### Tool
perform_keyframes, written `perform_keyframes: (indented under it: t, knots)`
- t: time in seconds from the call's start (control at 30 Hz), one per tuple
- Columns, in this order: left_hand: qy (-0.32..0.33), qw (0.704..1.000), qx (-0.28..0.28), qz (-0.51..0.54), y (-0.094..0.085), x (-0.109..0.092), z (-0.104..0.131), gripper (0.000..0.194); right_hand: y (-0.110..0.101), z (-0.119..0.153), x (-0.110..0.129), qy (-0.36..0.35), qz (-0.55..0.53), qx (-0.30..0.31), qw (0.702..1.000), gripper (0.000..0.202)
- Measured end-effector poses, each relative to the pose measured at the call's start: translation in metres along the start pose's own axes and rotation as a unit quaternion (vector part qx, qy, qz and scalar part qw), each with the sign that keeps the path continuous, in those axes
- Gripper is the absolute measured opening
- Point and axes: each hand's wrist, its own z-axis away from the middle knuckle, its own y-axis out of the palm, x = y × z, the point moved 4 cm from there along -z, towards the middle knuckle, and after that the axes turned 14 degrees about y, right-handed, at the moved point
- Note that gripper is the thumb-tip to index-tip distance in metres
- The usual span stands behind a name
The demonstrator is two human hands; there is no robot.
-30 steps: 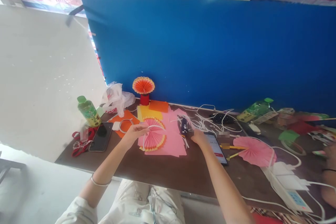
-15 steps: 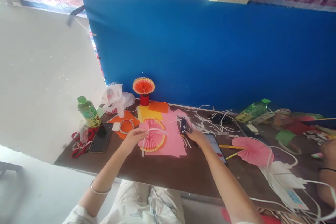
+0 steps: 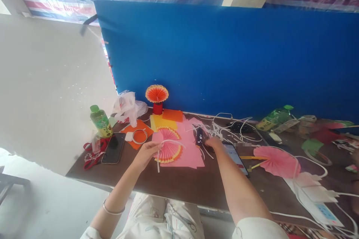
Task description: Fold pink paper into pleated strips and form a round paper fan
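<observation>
My left hand (image 3: pixel 150 151) pinches a thin white strip (image 3: pixel 172 142), which curves rightward over a pleated pink paper fan (image 3: pixel 167 147) with a yellow-orange scalloped edge. One end of the strip hangs down below my fingers. The fan lies on pink paper sheets (image 3: pixel 193 155). My right hand (image 3: pixel 213 143) is low over the table, just right of a dark object (image 3: pixel 200 136) whose kind I cannot make out. Loose white strips (image 3: pixel 215 132) lie around and behind that hand. Its fingertips are too small and hidden to read.
A finished-looking paper flower (image 3: pixel 157 94) stands at the back in a red base. On the left are a green bottle (image 3: pixel 101 121), a phone (image 3: pixel 113 148) and red-handled scissors (image 3: pixel 92 158). To the right lie another phone (image 3: pixel 237 158), a pink fan (image 3: pixel 276 160) and a power strip (image 3: pixel 325 211).
The view has shifted slightly, so the table appears further right. My right hand has drawn a little away from the dark object. My left hand still holds the strip over the fan.
</observation>
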Motion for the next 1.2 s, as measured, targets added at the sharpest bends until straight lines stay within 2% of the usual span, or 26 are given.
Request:
perform_keyframes:
  t: [0.1,0.23,0.33,0.47,0.57,0.63,0.67,0.73,0.77,0.8,0.83,0.9,1.0,1.07,1.2]
  knots:
    - [-0.002,0.999,-0.021,0.041,-0.01,0.001,0.003,0.023,0.002,0.006,-0.001,0.037,0.05,0.033,0.998,0.04]
    - [-0.016,0.994,-0.041,0.098,-0.019,-0.001,0.006,0.02,-0.013,0.009,0.003,0.012,0.1,0.062,0.993,0.03]
    - [-0.03,0.989,-0.043,0.14,-0.02,-0.002,0.005,0.02,-0.037,0.01,0.001,-0.015,0.134,0.058,0.989,0.026]
    - [-0.07,0.97,-0.062,0.225,-0.013,0.0,0.0,0.017,-0.078,0.016,-0.007,-0.051,0.166,-0.013,0.985,0.026]
    - [-0.093,0.952,-0.069,0.284,-0.004,0.001,-0.003,0.012,-0.106,0.021,-0.014,-0.061,0.18,-0.056,0.98,0.015]
    - [-0.107,0.943,-0.066,0.309,0.002,0.002,-0.004,0.012,-0.12,0.024,-0.021,-0.055,0.178,-0.056,0.981,0.014]
    - [-0.113,0.939,-0.063,0.32,0.005,0.002,-0.004,0.013,-0.125,0.026,-0.025,-0.048,0.169,-0.046,0.983,0.021]
    - [-0.123,0.931,-0.053,0.338,0.009,0.004,-0.004,0.014,-0.129,0.035,-0.029,-0.063,0.133,0.022,0.989,0.039]
    - [-0.128,0.929,-0.048,0.343,0.011,0.004,-0.004,0.013,-0.125,0.045,-0.029,-0.089,0.071,0.1,0.988,0.041]
    - [-0.134,0.928,-0.043,0.345,0.012,0.006,-0.004,0.013,-0.121,0.059,-0.024,-0.15,0.0,0.186,0.971,0.042]
    - [-0.141,0.927,-0.038,0.345,0.014,0.007,-0.003,0.012,-0.116,0.076,-0.018,-0.213,-0.06,0.264,0.939,0.043]
    - [-0.16,0.925,-0.023,0.345,0.02,0.008,-0.001,0.01,-0.105,0.112,-0.007,-0.272,-0.137,0.367,0.879,0.043]
    - [-0.199,0.916,0.011,0.349,0.032,0.008,0.005,0.007,-0.089,0.152,0.009,-0.255,-0.236,0.388,0.854,0.045]
    - [-0.22,0.909,0.028,0.353,0.04,0.007,0.01,0.005,-0.077,0.175,0.021,-0.269,-0.255,0.434,0.821,0.044]
    - [-0.242,0.907,0.028,0.344,0.046,0.005,0.018,0.007,-0.061,0.198,0.04,-0.287,-0.305,0.476,0.773,0.041]
